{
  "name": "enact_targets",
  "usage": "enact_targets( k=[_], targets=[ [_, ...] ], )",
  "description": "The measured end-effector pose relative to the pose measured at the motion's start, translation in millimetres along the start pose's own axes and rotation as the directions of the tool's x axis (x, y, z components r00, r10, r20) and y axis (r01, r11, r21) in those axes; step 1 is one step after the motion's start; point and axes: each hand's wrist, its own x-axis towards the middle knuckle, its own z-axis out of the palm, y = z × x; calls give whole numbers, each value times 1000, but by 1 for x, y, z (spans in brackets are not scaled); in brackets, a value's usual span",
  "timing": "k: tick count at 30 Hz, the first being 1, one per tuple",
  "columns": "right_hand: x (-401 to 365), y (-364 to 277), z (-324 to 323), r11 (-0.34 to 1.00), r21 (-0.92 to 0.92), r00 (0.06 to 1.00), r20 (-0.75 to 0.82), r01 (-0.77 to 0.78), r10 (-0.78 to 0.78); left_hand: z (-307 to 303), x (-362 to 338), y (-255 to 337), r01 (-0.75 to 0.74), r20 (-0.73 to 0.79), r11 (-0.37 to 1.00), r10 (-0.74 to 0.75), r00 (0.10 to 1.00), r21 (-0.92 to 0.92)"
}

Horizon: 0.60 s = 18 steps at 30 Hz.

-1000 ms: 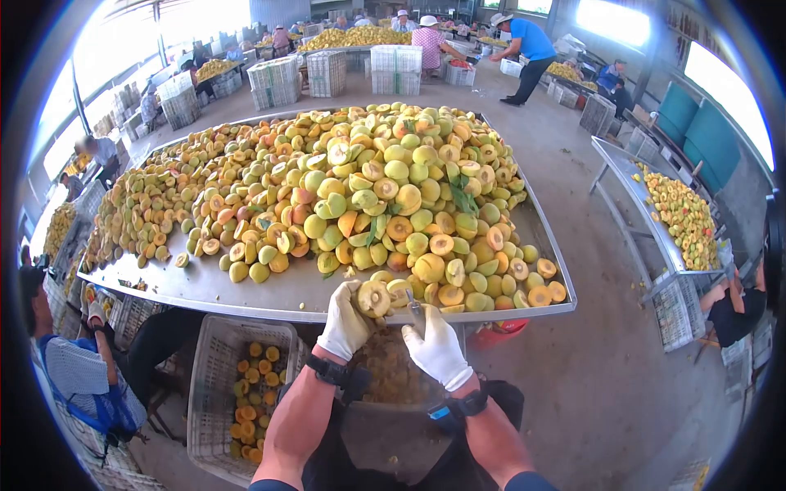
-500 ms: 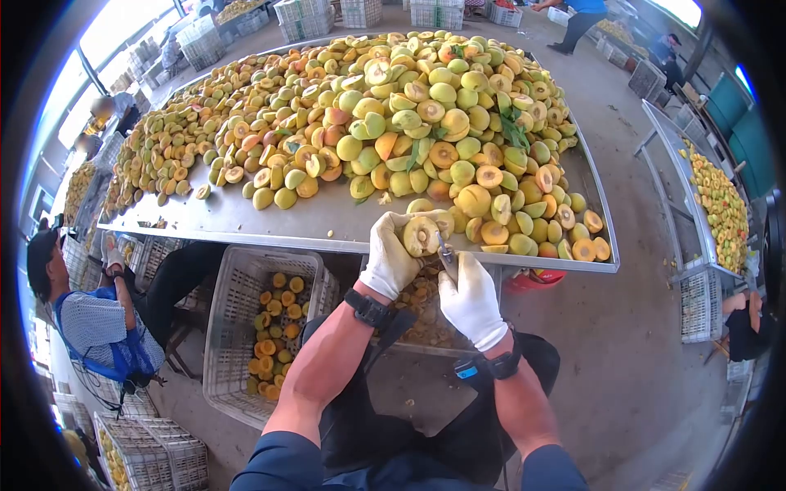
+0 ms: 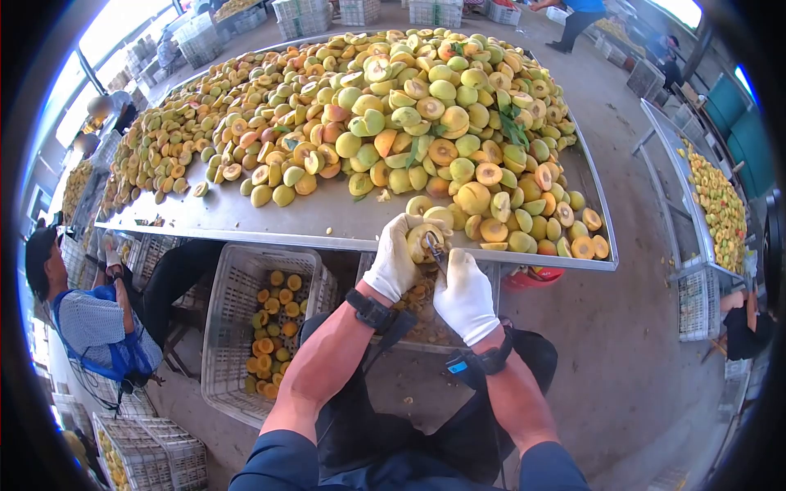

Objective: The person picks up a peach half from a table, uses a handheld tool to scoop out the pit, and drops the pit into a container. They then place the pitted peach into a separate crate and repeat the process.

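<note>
Left hand (image 3: 395, 259), white-gloved: fingers gripping a fruit half (image 3: 424, 245), cut face up, at the near edge of the tabletop (image 3: 315, 224); whether fruit and edge touch, cannot tell.

Right hand (image 3: 467, 298), white-gloved: fingers closed on a small metal tool (image 3: 437, 254), its tip at the middle of the cut face.

Tabletop: metal, rimmed, bearing a large heap of fruit (image 3: 360, 127), green, yellow and orange, many pieces halved, with green leaves (image 3: 513, 128) among them.

Crate (image 3: 214, 327): pale, slatted, on the floor to the left of the knees; orange fruit halves inside.

Bin (image 3: 366, 337): below the hands, between the knees and the tabletop; contents partly hidden.

Red bucket (image 3: 534, 279): under the tabletop's right near corner, partly hidden.

Co-worker (image 3: 102, 327): seated at left, patterned sleeve, blue straps.

Side table (image 3: 684, 196): at right, with a further heap of fruit.
</note>
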Motion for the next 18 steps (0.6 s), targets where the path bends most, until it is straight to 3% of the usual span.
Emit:
enact_targets(
  k=[2,3,4,7,11,14,17,18],
  targets=[
    [0,-1,1,1000,-22,1000,12,-13,13,-3,3,-1,-8,-13,1000,8,1000,26],
    [0,-1,3,1000,-23,999,31,-19,20,-7,8,-2,163,-7,964,-168,986,-209],
    [-1,-1,4,999,-25,998,49,-26,27,-11,12,-4,318,40,846,-334,942,-428],
    [-1,0,6,999,4,997,62,-37,37,-14,13,-11,249,45,895,-250,967,-370],
    [1,-2,6,998,-8,990,122,-67,67,-15,9,-10,273,12,864,-296,955,-422],
    [-2,0,5,996,-77,976,208,-41,56,-24,8,-17,235,-22,916,-256,967,-325],
    [-3,2,-3,998,-62,964,265,-5,21,-36,7,-14,270,76,908,-259,963,-321],
    [-3,3,-5,998,-67,952,306,14,7,-41,4,-8,-41,126,943,-1,992,330]
  ],
)
